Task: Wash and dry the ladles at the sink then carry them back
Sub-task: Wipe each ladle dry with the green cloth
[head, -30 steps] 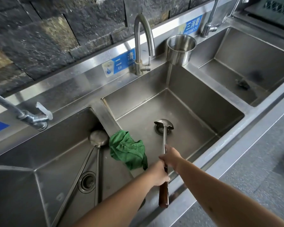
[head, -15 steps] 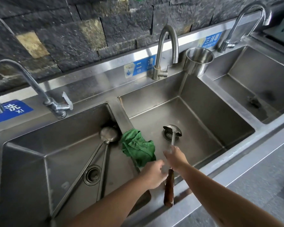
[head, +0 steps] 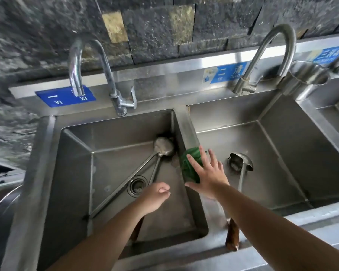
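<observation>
Head view: one ladle (head: 241, 169) lies in the basin right of the divider (head: 190, 133), bowl over the drain, wooden grip propped on the front rim; two more ladles (head: 162, 149) lean in the basin left of it. Steel shafts look stiff and probably wet-slick, so the wooden grips seem the surest hold. Right hand (head: 207, 178) is spread flat over the green cloth (head: 188, 169) on the divider; left hand (head: 155, 196) hangs loosely curled and empty.

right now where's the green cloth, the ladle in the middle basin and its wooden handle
green cloth (head: 189, 169): head view, bare folds left of the hand
ladle (head: 243, 160): head view, bowl rim over the drain
wooden handle (head: 232, 238): head view, brown end
</observation>
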`<move>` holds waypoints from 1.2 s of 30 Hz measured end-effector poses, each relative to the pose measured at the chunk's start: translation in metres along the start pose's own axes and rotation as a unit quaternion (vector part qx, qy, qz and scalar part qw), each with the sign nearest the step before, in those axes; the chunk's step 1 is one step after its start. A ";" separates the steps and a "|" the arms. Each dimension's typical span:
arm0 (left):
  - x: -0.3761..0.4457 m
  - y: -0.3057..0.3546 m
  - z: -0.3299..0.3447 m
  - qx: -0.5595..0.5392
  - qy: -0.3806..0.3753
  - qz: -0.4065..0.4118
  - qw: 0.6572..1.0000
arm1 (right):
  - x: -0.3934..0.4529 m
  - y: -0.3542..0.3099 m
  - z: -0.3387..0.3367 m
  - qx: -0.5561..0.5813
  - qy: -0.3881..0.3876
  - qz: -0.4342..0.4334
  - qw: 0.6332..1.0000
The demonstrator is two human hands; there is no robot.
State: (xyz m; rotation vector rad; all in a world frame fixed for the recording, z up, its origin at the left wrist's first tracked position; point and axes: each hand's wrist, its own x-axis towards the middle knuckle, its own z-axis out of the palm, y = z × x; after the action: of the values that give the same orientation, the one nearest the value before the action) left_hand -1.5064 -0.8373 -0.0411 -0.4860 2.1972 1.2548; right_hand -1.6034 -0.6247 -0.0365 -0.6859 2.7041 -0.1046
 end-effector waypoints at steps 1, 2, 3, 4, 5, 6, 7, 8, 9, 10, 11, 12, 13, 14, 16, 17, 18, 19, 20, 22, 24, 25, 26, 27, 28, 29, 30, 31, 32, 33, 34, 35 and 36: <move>0.002 -0.012 -0.006 -0.001 0.006 -0.015 1.000 | 0.006 -0.002 0.002 -0.013 -0.004 -0.004 1.000; 0.004 -0.021 -0.012 0.003 0.010 -0.024 1.000 | 0.011 -0.004 0.004 -0.019 -0.006 -0.004 1.000; 0.006 -0.027 -0.017 0.001 0.016 -0.035 0.999 | 0.016 -0.004 0.004 -0.017 -0.008 0.001 1.000; 0.009 -0.036 -0.024 -0.006 0.026 -0.044 0.999 | 0.024 -0.007 0.006 -0.011 -0.016 0.008 1.000; 0.013 -0.041 -0.028 -0.011 0.033 -0.052 0.998 | 0.028 -0.007 0.005 -0.004 -0.019 0.018 1.000; 0.016 -0.046 -0.032 -0.006 0.034 -0.061 0.998 | 0.032 -0.009 0.005 0.000 -0.022 0.028 0.999; 0.022 -0.052 -0.036 0.001 0.031 -0.070 0.997 | 0.037 -0.012 0.006 0.002 -0.024 0.039 0.999; 0.026 -0.056 -0.039 0.010 0.031 -0.074 0.997 | 0.038 -0.013 0.005 0.000 -0.019 0.050 0.999; 0.032 -0.059 -0.043 0.014 0.033 -0.080 0.996 | 0.039 -0.016 0.006 -0.003 -0.013 0.059 0.998; 0.039 -0.062 -0.046 0.017 0.035 -0.084 0.996 | 0.041 -0.019 0.007 -0.006 -0.006 0.069 0.998; 0.047 -0.065 -0.050 0.023 0.038 -0.091 0.995 | 0.044 -0.021 0.009 -0.009 0.005 0.078 0.997; 0.055 -0.066 -0.054 0.040 0.041 -0.090 0.994 | 0.045 -0.023 0.009 -0.013 0.019 0.084 0.996; 0.063 -0.069 -0.058 0.056 0.041 -0.091 0.993 | 0.049 -0.025 0.010 -0.018 0.030 0.089 0.995; 0.075 -0.076 -0.060 0.067 0.041 -0.096 0.992 | 0.052 -0.027 0.011 -0.021 0.036 0.092 0.995; 0.098 -0.086 -0.064 0.089 0.040 -0.106 0.990 | 0.059 -0.029 0.012 -0.025 0.041 0.100 0.994; 0.113 -0.092 -0.065 0.101 0.039 -0.107 0.988 | 0.064 -0.029 0.014 -0.025 0.039 0.107 0.993; 0.123 -0.095 -0.066 0.114 0.040 -0.109 0.987 | 0.067 -0.030 0.014 -0.026 0.040 0.109 0.993; 0.134 -0.098 -0.066 0.126 0.039 -0.110 0.985 | 0.070 -0.029 0.014 -0.028 0.040 0.110 0.993; 0.144 -0.098 -0.066 0.139 0.041 -0.107 0.984 | 0.073 -0.029 0.013 -0.031 0.041 0.110 0.993; 0.166 -0.103 -0.064 0.171 0.045 -0.092 0.980 | 0.079 -0.029 0.013 -0.038 0.039 0.113 0.992; 0.188 -0.108 -0.063 0.200 0.059 -0.074 0.975 | 0.084 -0.030 0.014 -0.042 0.037 0.115 0.992; 0.202 -0.110 -0.062 0.211 0.065 -0.065 0.973 | 0.087 -0.029 0.015 -0.044 0.038 0.119 0.991; 0.208 -0.110 -0.062 0.218 0.072 -0.059 0.971 | 0.088 -0.029 0.014 -0.044 0.041 0.118 0.991; 0.215 -0.108 -0.063 0.221 0.083 -0.055 0.970 | 0.090 -0.030 0.014 -0.045 0.044 0.116 0.991; 0.223 -0.105 -0.063 0.222 0.090 -0.053 0.970 | 0.091 -0.030 0.015 -0.046 0.046 0.116 0.991; 0.228 -0.100 -0.063 0.218 0.093 -0.052 0.970 | 0.093 -0.029 0.015 -0.048 0.050 0.114 0.991; 0.234 -0.095 -0.064 0.208 0.091 -0.056 0.972 | 0.095 -0.029 0.016 -0.054 0.056 0.109 0.991; 0.240 -0.093 -0.064 0.190 0.085 -0.064 0.976 | 0.095 -0.029 0.016 -0.063 0.060 0.103 0.991; 0.247 -0.092 -0.064 0.169 0.072 -0.073 0.980 | 0.096 -0.028 0.016 -0.070 0.061 0.101 0.991; 0.253 -0.092 -0.064 0.149 0.055 -0.081 0.984 | 0.097 -0.028 0.015 -0.072 0.058 0.100 0.991; 0.258 -0.095 -0.065 0.135 0.039 -0.087 0.986 | 0.097 -0.029 0.014 -0.071 0.050 0.102 0.991; 0.262 -0.098 -0.066 0.128 0.030 -0.091 0.987 | 0.097 -0.030 0.013 -0.069 0.042 0.103 0.991; 0.266 -0.102 -0.066 0.127 0.026 -0.091 0.987 | 0.097 -0.029 0.012 -0.070 0.035 0.104 0.992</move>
State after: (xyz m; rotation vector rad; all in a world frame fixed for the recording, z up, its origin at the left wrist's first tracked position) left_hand -1.6760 -0.9541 -0.2486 -0.6057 2.2579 0.8626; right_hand -1.6659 -0.6966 -0.0736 -0.4426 2.8519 0.1166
